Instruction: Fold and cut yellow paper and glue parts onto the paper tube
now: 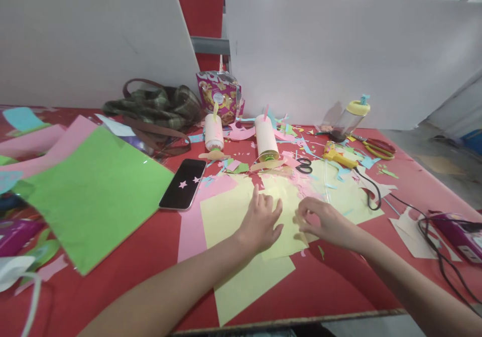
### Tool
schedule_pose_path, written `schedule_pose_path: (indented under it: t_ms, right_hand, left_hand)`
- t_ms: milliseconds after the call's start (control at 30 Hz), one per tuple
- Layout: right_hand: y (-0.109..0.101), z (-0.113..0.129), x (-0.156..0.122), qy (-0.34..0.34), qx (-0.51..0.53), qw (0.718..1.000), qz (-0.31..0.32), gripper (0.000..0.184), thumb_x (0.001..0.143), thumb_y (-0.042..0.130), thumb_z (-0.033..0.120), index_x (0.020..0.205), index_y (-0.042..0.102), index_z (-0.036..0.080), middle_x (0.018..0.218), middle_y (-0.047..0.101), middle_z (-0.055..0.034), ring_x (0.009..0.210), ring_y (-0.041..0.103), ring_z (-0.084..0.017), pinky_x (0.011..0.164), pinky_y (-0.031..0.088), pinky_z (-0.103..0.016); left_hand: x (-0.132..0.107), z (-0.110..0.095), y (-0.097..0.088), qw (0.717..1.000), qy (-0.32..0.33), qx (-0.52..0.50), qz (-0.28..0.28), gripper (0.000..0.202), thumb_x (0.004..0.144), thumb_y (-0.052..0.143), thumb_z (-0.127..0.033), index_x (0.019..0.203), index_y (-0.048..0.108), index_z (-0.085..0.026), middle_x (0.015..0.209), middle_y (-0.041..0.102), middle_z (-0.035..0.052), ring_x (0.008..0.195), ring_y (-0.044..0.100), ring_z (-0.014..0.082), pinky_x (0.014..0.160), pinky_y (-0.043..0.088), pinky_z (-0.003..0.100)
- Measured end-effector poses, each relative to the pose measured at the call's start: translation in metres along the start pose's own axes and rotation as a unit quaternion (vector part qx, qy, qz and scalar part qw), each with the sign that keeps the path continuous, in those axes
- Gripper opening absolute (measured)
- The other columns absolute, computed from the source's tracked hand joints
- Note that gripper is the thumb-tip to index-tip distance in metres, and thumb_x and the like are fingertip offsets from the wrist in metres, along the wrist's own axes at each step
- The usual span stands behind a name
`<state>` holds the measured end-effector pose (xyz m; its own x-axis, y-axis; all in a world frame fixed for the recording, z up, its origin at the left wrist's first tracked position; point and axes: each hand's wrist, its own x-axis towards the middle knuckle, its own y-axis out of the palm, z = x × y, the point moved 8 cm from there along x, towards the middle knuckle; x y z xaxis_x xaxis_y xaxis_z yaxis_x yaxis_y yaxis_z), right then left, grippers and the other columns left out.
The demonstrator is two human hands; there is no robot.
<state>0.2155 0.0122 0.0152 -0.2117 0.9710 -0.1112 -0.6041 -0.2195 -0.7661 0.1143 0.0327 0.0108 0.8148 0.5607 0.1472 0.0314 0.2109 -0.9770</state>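
My left hand (260, 220) lies flat with fingers spread on a pale yellow paper sheet (241, 282) at the middle of the red table (150, 256). My right hand (323, 221) is just to its right, fingers curled in a pinch at the edge of a folded yellow piece (288, 226). A pink sheet (192, 226) lies under the yellow one. Paper scraps are scattered round both hands.
A phone (183, 183) lies left of my hands beside a green sheet (94, 191). Behind stand two paper-wrapped cylinders (214, 132) (266, 138), black scissors (304, 164), a yellow glue gun (337, 156) with a cord, a bottle (348, 118), a snack bag (219, 96) and a plaid bag (158, 108).
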Motion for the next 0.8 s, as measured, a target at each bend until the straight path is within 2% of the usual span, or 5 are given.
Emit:
schedule_pose_path:
  t_ms: [100, 333, 500, 667, 800]
  right_hand:
    - [-0.007, -0.010, 0.012, 0.057, 0.068, 0.993, -0.080, 0.024, 0.070, 0.052, 0.027, 0.093, 0.044, 0.021, 0.094, 0.051, -0.0063, 0.084, 0.054, -0.016, 0.071, 0.044, -0.031]
    - [0.001, -0.019, 0.034, 0.119, 0.094, 0.978, -0.142, 0.030, 0.072, 0.046, 0.026, 0.100, 0.037, 0.020, 0.091, 0.054, -0.0072, 0.064, 0.056, -0.013, 0.056, 0.046, -0.028]
    - [-0.001, -0.011, 0.050, 0.081, 0.028, 0.986, -0.142, 0.006, 0.072, 0.042, 0.020, 0.076, 0.047, 0.018, 0.061, 0.054, 0.0004, 0.056, 0.052, -0.014, 0.054, 0.040, -0.026]
    - [-0.016, 0.021, 0.062, -0.002, -0.016, 0.994, -0.107, 0.015, 0.073, 0.044, 0.018, 0.059, 0.049, 0.018, 0.058, 0.054, 0.0008, 0.054, 0.048, -0.012, 0.054, 0.036, -0.025]
    - [-0.012, 0.052, 0.068, -0.080, -0.038, 0.994, -0.057, 0.014, 0.071, 0.048, 0.011, 0.060, 0.054, 0.019, 0.060, 0.058, 0.0005, 0.058, 0.051, -0.012, 0.058, 0.036, -0.024]
  left_hand:
    - [-0.001, 0.000, 0.000, 1.000, -0.007, 0.004, -0.008, 0.052, 0.079, 0.033, -0.045, 0.119, 0.039, -0.014, 0.094, 0.053, 0.0115, 0.086, 0.048, 0.0254, 0.094, 0.011, 0.052]
    - [-0.006, 0.006, -0.004, 0.998, -0.044, 0.015, -0.035, 0.052, 0.078, 0.032, -0.044, 0.120, 0.038, -0.014, 0.112, 0.048, 0.0131, 0.084, 0.050, 0.0253, 0.094, 0.011, 0.052]
    - [-0.011, 0.012, -0.005, 0.994, -0.084, -0.001, -0.065, 0.047, 0.081, 0.030, -0.041, 0.119, 0.039, -0.014, 0.117, 0.046, 0.0128, 0.087, 0.050, 0.0252, 0.093, 0.013, 0.053]
    - [-0.012, 0.039, -0.016, 0.976, -0.147, -0.062, -0.150, 0.048, 0.081, 0.034, -0.040, 0.117, 0.039, -0.009, 0.114, 0.047, 0.0173, 0.100, 0.043, 0.0277, 0.090, 0.019, 0.051]
    - [-0.009, 0.052, -0.033, 0.969, -0.091, -0.129, -0.191, 0.032, 0.084, 0.030, -0.034, 0.095, 0.050, -0.011, 0.092, 0.057, 0.0109, 0.089, 0.048, 0.0215, 0.087, 0.027, 0.043]
